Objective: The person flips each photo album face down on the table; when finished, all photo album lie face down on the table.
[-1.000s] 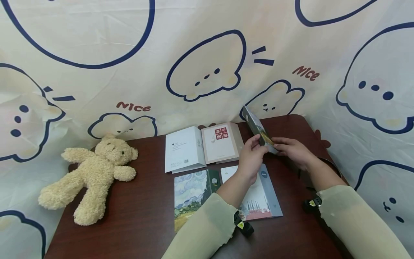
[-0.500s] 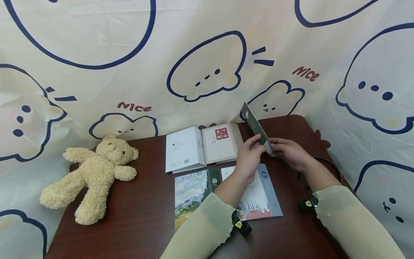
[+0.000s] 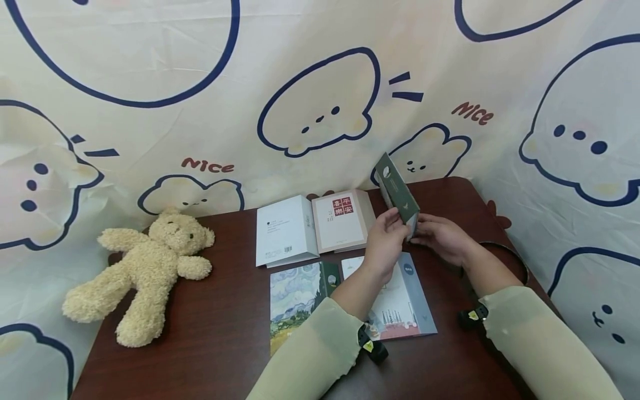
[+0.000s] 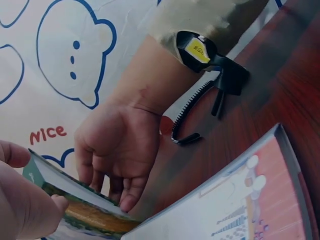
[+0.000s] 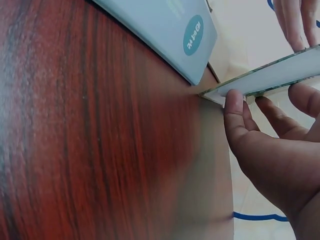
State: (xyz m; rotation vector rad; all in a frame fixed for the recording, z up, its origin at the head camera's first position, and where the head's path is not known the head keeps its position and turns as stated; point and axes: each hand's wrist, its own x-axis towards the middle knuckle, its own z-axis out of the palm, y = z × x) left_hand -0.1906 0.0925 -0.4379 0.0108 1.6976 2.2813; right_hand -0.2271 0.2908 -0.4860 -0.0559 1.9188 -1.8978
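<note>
In the head view, a thin book with a green spine [image 3: 398,189] stands raised and tilted at the back right of the table. My left hand [image 3: 386,244] pinches its near left side. On the other side, my right hand [image 3: 442,238] grips the lower edge between thumb and fingers. The left wrist view shows a golden-green landscape on the book's cover [image 4: 95,212]. White page edges [image 5: 270,75] face the right wrist camera, with the right thumb [image 5: 234,102] against them. Below my left forearm lies a pale book with a blue spine [image 3: 419,297], partly hidden.
A landscape-covered book [image 3: 295,294] lies left of the pale one. Behind them rest a white book [image 3: 285,230] and a cream book with red characters [image 3: 340,222]. A teddy bear [image 3: 155,266] lies at left. A dark strap-like loop [image 3: 520,258] sits at right.
The held book has turned, so its green spine faces the head camera and the landscape cover is out of that view. My right hand has shifted slightly left; my left hand barely moved.
</note>
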